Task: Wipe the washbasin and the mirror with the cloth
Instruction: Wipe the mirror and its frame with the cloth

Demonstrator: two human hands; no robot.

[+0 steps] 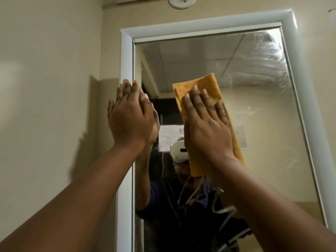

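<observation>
right hand is pressing the cloth flat on the mirror | left hand is spread empty, bracing on the frame | risk: we are smearing streaks upper right, or the cloth is slipping under an open palm | washbasin out of view

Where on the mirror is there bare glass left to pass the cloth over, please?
Free: the glass right of the cloth up to the right frame, and the band above it under the top frame. Crowded: the left strip, where the left hand rests beside the right hand.
</observation>
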